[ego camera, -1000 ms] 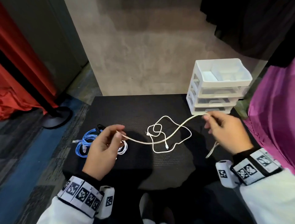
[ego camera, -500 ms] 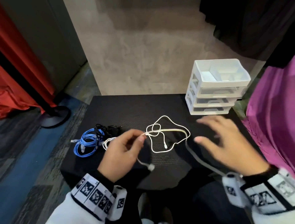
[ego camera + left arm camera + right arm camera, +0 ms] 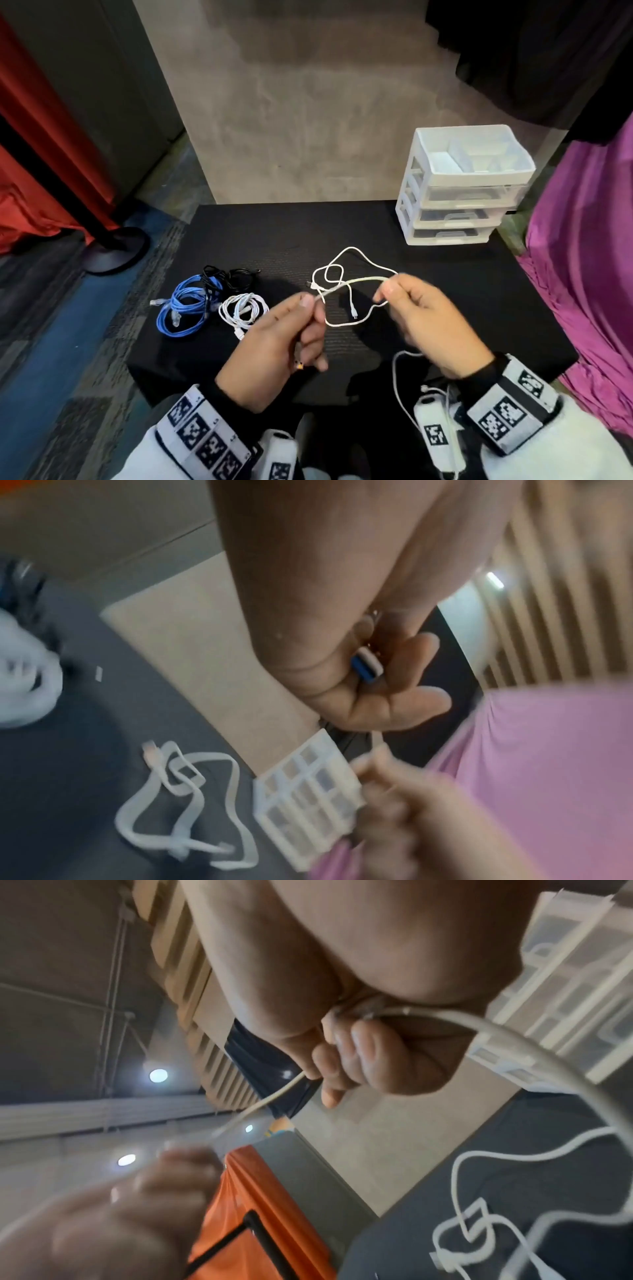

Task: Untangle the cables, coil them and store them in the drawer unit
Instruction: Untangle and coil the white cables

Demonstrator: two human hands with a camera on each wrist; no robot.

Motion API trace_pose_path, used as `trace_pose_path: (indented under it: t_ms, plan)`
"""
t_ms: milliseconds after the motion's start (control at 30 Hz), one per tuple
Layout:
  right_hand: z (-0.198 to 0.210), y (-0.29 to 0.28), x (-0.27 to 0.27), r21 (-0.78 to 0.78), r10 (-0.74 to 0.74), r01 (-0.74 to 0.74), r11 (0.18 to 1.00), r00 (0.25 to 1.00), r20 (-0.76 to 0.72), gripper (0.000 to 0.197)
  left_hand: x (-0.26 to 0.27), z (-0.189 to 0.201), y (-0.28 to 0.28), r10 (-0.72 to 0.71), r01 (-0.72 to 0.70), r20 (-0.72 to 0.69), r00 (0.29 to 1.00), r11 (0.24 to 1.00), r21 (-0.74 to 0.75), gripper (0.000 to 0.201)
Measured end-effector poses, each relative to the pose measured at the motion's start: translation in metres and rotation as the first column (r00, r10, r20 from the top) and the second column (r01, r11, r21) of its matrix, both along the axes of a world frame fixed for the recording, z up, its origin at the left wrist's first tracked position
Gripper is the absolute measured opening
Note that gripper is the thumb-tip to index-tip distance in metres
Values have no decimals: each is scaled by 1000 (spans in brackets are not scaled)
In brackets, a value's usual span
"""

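Note:
A cream cable [image 3: 358, 281] runs in a short arc between both hands above the black table [image 3: 274, 233]. My left hand [image 3: 310, 303] pinches one end of it, and its USB plug [image 3: 366, 664] with a blue insert lies in the curled fingers. My right hand [image 3: 387, 290] pinches the cable a little to the right, fingers [image 3: 349, 1047] curled round it. The rest hangs down past my right wrist [image 3: 397, 377]. Below the hands a thin white cable [image 3: 342, 270] lies in loose loops. The white drawer unit [image 3: 462, 192] stands at the back right, drawers closed.
On the table's left lie a blue cable coil [image 3: 185, 308], a black cable bundle [image 3: 229, 274] and a white coil [image 3: 243, 310]. Pink cloth [image 3: 589, 274] hangs by the right edge. A black stand base [image 3: 116, 250] sits on the floor at left.
A second ago both hands held the cream cable stretched wide. The right hand let go, opened over the table, then came back in and now pinches the cable close to the left hand.

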State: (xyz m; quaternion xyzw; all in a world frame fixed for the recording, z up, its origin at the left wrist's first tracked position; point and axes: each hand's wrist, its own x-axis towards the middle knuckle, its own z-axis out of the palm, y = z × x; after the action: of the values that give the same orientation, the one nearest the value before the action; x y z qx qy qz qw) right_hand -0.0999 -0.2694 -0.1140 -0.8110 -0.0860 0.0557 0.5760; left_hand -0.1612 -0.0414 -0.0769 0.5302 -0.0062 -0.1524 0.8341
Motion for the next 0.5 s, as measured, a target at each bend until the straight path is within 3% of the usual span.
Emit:
trace_pose_path:
  t_ms: [100, 167, 267, 333, 400, 433, 500]
  plan:
    - [-26, 22, -25, -69, 176, -181, 981, 982, -66, 29, 5, 14, -1, 78, -81, -24, 997, 951, -297, 28]
    - [-34, 36, -50, -137, 355, -364, 921, 931, -86, 22, 11, 16, -3, 154, -141, 23, 988, 947, -289, 27]
    - [-21, 47, -71, -218, 521, -519, 827, 852, -50, 12, 17, -3, 0, 285, -309, 190, 939, 945, 107, 26]
    - [0, 45, -68, -249, 541, -523, 815, 841, 6, 10, 15, -16, 7, 145, -321, 401, 905, 850, 417, 24]
    - [19, 37, -57, -249, 500, -470, 847, 864, 69, 13, 9, -22, 13, -78, -266, 449, 890, 710, 652, 20]
    - [28, 31, -50, -244, 451, -418, 875, 888, 95, 14, 5, -21, 15, -146, -225, 424, 894, 671, 707, 21]
    - [40, 20, -36, -226, 351, -317, 921, 927, 134, 14, -3, -17, 10, -192, -82, 320, 928, 733, 676, 25]
